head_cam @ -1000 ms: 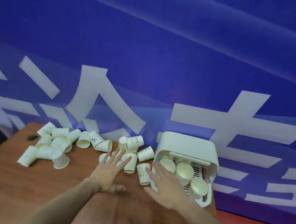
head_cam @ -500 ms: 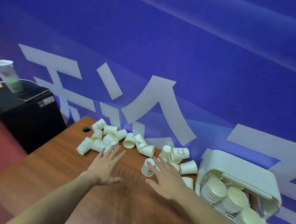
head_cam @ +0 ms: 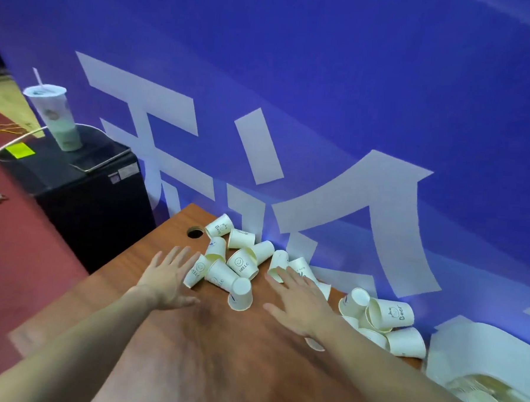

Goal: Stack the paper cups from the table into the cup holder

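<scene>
Both hands [head_cam: 237,287] have swung left from the cup holder [head_cam: 477,350] to the far cups [head_cam: 239,261].

- Blue banner wall [head_cam: 325,81] with large white characters, runs behind wooden table [head_cam: 219,352].
- Black cabinet [head_cam: 94,204] left of table, against banner.
- Lidded drink cup [head_cam: 59,119] with straw on cabinet; green sticky note [head_cam: 20,150] beside it.
- Red floor [head_cam: 18,264] left of table.

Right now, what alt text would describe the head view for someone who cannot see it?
Two open hands, left hand and right hand, reach over a wooden table toward scattered paper cups. A white cup holder sits at lower right, before a blue banner.
</scene>
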The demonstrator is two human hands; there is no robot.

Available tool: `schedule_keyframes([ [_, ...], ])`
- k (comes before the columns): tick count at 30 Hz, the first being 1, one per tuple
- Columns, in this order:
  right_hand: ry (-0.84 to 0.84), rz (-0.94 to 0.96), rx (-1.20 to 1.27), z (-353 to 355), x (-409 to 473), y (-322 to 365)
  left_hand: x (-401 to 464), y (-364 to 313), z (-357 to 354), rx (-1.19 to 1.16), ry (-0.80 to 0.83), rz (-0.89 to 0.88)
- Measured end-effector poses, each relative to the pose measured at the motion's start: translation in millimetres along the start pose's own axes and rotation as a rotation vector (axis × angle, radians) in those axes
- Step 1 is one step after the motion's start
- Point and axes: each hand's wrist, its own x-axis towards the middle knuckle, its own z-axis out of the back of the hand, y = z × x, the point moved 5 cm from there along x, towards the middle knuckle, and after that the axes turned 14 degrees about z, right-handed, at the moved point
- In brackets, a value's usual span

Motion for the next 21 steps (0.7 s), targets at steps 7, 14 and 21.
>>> schedule_keyframes([
  [7, 0.11, 0.025, -0.002, -10, 94, -16, 74, 13, -20, -0.014, 0.111, 0.023],
  [14, 0.167, 0.068, 0.012, -47, 172, -33, 136, 8, -48, 0.007, 0.235, -0.009],
  [21, 0.084, 0.051, -0.038, -78, 220, -49, 160, 2, -62, -0.017, 0.268, -0.072],
])
